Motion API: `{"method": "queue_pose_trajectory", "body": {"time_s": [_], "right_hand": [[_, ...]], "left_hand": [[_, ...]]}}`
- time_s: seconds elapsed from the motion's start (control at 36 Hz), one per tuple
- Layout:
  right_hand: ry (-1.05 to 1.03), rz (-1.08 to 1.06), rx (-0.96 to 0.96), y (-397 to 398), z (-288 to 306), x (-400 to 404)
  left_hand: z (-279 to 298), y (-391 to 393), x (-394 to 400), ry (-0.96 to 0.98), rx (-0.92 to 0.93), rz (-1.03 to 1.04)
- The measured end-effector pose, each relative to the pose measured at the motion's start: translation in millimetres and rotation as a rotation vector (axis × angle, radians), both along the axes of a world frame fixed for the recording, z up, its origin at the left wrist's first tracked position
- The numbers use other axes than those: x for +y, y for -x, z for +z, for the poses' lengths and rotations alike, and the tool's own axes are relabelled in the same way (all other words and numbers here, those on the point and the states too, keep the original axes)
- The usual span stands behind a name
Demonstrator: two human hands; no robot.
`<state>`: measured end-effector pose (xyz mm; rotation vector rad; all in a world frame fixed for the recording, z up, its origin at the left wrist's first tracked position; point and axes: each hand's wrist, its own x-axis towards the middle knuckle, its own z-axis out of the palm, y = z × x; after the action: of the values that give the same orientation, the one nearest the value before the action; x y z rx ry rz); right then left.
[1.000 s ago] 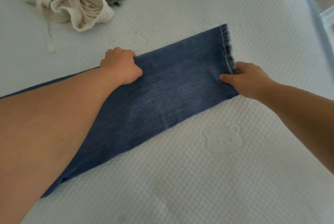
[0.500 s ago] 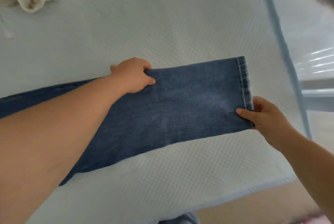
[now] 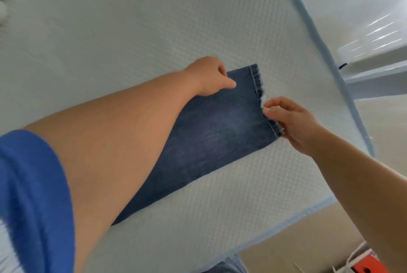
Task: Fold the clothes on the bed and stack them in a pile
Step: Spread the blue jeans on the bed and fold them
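Currently, a pair of blue jeans (image 3: 215,140) lies flat on the bed (image 3: 132,30), running on a diagonal from the lower left toward the hem (image 3: 258,83) at the upper right; the lower-left part is hidden behind the left forearm. The mattress surface is white with a fine woven texture and a light-blue piped edge (image 3: 319,37) along its right and near sides. The left hand (image 3: 209,76) rests on the far edge of the denim just beside the hem, fingers curled downward with the thumb extended onto the cloth; whether it actually grips the edge cannot be told. The right hand (image 3: 290,122) sits at the hem end of the leg, thumb and fingers curled toward each other at the stitched hem, touching or pinching it near its middle. Both forearms are bare; a blue sleeve (image 3: 33,195) covers the left upper arm. Beyond the right edge of the bed, a white frame (image 3: 374,74) and a pale floor (image 3: 297,242) are visible. An orange and white object (image 3: 361,266) lies on the floor at the lower right corner, too cropped to identify. Motion blur softens the upper corners.
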<state>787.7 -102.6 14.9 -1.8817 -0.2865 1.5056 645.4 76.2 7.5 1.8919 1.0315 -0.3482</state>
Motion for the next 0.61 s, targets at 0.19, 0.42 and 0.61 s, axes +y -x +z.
{"method": "queue_pose_trajectory", "body": {"time_s": [0.19, 0.42, 0.61], "right_hand": [[0.025, -0.038, -0.072, 3, -9, 5], [0.038, 0.070, -0.056, -4, -12, 1], [-0.060, -0.065, -0.096, -6, -8, -7]], "left_hand": [[-11, -22, -8, -0.018, -0.062, 0.029], [-8, -43, -9, -0.028, 0.051, -0.097], [5, -49, 9, 0.157, 0.026, 0.107]]}}
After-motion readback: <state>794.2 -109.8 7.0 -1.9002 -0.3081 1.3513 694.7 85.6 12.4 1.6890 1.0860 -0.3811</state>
